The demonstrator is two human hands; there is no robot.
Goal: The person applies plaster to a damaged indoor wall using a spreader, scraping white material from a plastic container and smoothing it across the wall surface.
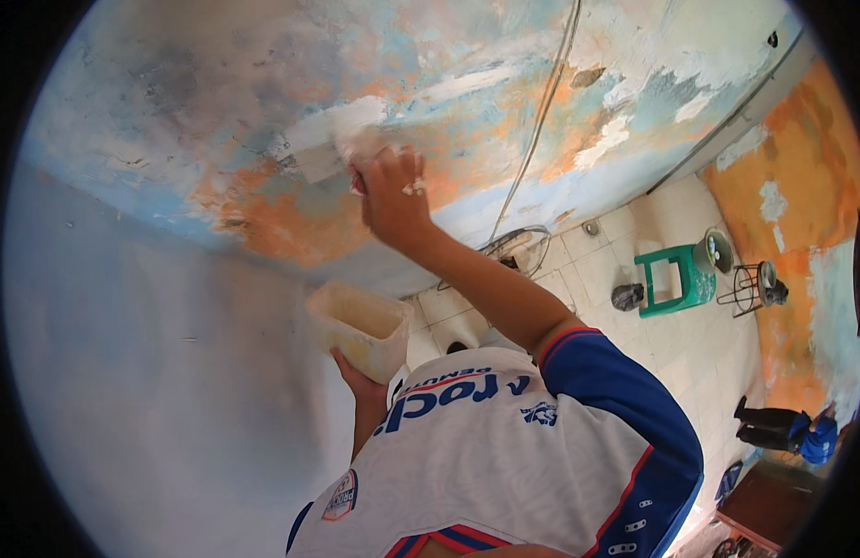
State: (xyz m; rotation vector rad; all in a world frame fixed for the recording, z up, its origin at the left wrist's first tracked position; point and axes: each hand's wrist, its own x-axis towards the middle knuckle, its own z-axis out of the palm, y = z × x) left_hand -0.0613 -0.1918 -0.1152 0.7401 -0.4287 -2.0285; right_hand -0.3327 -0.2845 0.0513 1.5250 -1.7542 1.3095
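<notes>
The person's right grip is closed around a hand tool held up at the patchy wall, its reddish part showing at the left edge of the fist. The tool's pale forward part leads out of the fist toward the upper left of the view (motion blur softens it, so the exact slant of its long axis cannot be told), and whether its edge touches the wall is equally unclear. A whitish smear marks the back of the hand.

Lower and to the left, the left grip is clasping a pale, deep container from its lower side, with a finger laid along the outside and the rest of the hold hidden. The container is tilted, its mouth up and facing the wall; that opening is oblong with rounded corners, and its longer axis runs from upper left to lower right. It is in front of the body, below the raised right forearm.

A cable runs down the wall. On the tiled floor are a green stool and, just beside it, a dark bag; a co-worker in a blue top is well apart at the far right.
</notes>
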